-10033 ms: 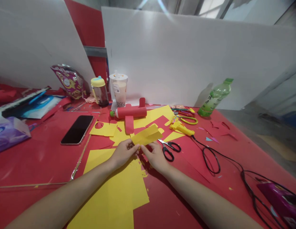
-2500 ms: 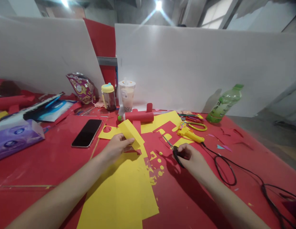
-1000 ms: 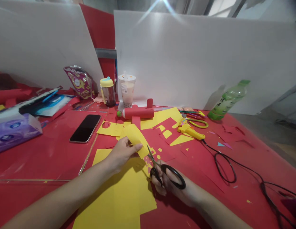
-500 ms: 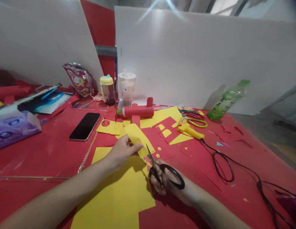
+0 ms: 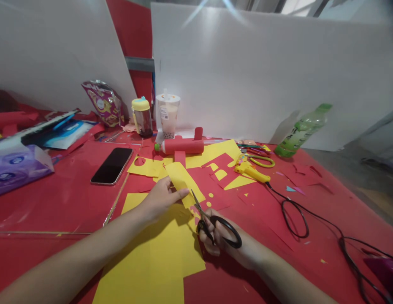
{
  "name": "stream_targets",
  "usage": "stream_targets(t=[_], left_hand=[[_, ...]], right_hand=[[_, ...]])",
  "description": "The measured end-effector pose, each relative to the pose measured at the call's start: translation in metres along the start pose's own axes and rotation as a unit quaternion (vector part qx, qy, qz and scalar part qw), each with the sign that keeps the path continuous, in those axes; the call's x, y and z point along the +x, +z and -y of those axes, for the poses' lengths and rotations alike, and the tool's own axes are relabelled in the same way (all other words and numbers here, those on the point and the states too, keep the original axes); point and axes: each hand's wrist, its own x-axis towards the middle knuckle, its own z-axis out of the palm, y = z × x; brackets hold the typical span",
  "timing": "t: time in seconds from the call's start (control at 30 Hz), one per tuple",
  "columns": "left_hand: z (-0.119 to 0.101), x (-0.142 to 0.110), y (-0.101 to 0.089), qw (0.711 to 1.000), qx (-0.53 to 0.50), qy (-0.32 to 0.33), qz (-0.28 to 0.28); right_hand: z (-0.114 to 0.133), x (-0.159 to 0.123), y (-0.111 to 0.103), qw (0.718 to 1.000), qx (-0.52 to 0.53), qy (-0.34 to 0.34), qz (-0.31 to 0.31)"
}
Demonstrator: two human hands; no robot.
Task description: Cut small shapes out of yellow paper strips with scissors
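Observation:
My left hand (image 5: 161, 199) pinches a folded yellow paper strip (image 5: 183, 181) just above the red table. My right hand (image 5: 223, 242) grips black-handled scissors (image 5: 212, 221), fingers through the loops, with the blade tips at the strip's lower edge. A large yellow paper sheet (image 5: 152, 261) lies beneath both hands. Small yellow cut-out dots and scraps (image 5: 210, 195) lie beside the scissors.
A phone (image 5: 112, 165) lies at the left. A red paper roll (image 5: 180, 146), bubble tea cup (image 5: 167, 114), small bottle (image 5: 142, 116) and snack bag (image 5: 103, 102) stand behind. A yellow glue gun (image 5: 248, 171) with black cord (image 5: 294, 213), green bottle (image 5: 302, 130) and tissue pack (image 5: 15, 166) surround them.
My right hand took up the scissors from the table and brought them to the yellow strip, which my left hand has kept holding. In the last half second the hands barely shifted.

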Motion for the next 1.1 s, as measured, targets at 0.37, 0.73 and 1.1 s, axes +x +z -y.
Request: stream_targets(t=[0.37,0.73,1.1], left_hand=[[0.0017,0.0005,-0.0006,1.0,0.019,-0.005,-0.012],[0.0045,0.0032,-0.0052,0.999,-0.023,-0.003,0.022],[0.0012,0.0026,-0.0046,0.998,-0.048,-0.003,0.032]], right_hand=[[0.0022,-0.0008,0.0042,1.0,-0.009,0.002,-0.027],[-0.0007,-0.001,0.0016,0.999,0.003,0.001,-0.032],[-0.0018,-0.0002,0.0024,0.999,0.004,-0.003,-0.054]])
